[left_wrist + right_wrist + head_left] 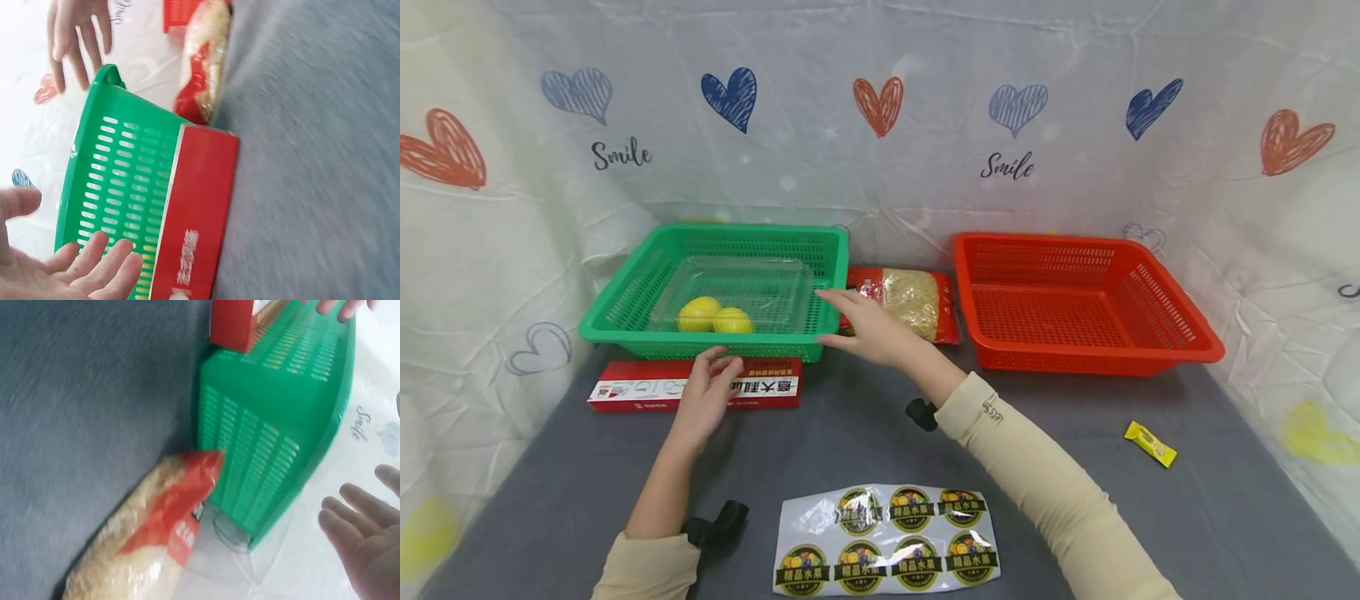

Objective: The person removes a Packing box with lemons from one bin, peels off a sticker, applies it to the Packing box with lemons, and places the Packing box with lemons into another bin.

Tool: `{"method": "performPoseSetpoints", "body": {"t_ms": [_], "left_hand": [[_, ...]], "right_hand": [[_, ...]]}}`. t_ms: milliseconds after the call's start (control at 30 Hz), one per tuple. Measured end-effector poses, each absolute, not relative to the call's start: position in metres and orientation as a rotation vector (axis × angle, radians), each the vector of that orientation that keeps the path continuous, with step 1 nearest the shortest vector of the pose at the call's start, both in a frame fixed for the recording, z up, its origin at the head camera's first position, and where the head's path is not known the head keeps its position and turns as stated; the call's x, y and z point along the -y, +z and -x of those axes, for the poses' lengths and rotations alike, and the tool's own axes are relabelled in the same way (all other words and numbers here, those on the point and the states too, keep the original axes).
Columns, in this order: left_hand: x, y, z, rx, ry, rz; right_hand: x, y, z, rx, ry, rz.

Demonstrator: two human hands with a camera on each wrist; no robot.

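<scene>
A green basket (832, 337) stands at the back left, holding a clear plastic container (760, 279) and two yellow, lemon-like fruits (698, 314). I cannot tell whether the fruits lie in the container or beneath it. My left hand (703, 396) hovers by the basket's front rim, over a red and white box (643, 387) of pasta; its fingers are relaxed and nothing is held. Beside the basket's right rim is my right hand (874, 327), fingers extended and holding nothing. In the right wrist view, that hand (369, 534) appears apart from the basket (275, 419).
A red basket (1090, 358) stands at the back right. Between the baskets lies a red-and-clear bag (913, 304) of pale dry food. A sheet of round fruit stickers (887, 542) lies at the front, and a small yellow packet (1150, 443) lies to the right.
</scene>
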State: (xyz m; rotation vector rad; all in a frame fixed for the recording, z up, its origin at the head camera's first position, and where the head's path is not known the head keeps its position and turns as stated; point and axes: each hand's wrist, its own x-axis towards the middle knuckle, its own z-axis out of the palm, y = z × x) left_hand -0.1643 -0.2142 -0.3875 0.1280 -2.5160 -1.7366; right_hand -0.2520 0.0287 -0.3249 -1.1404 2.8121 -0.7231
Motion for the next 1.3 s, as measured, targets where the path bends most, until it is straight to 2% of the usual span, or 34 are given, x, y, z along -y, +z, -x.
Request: {"method": "performPoseSetpoints", "body": {"t_ms": [167, 433, 900, 1300], "left_hand": [[0.209, -0.38, 0.172, 2.267, -2.086, -0.305], [0.204, -0.366, 0.181, 1.757, -2.559, -0.411], [0.196, -0.361, 0.193, 1.276, -2.784, -0.508], [0.2, -0.363, 0.198, 1.163, -2.83, -0.602]], "right_hand": [[-0.013, -0.327, 0.257, -2.8, -0.765, 1.143], [0.006, -0.332, 0.259, -2.782, -0.775, 1.15], [0.034, -0.331, 0.269, -2.831, -0.741, 1.026], [0.065, -0.343, 0.277, -2.944, -0.739, 0.618]]}}
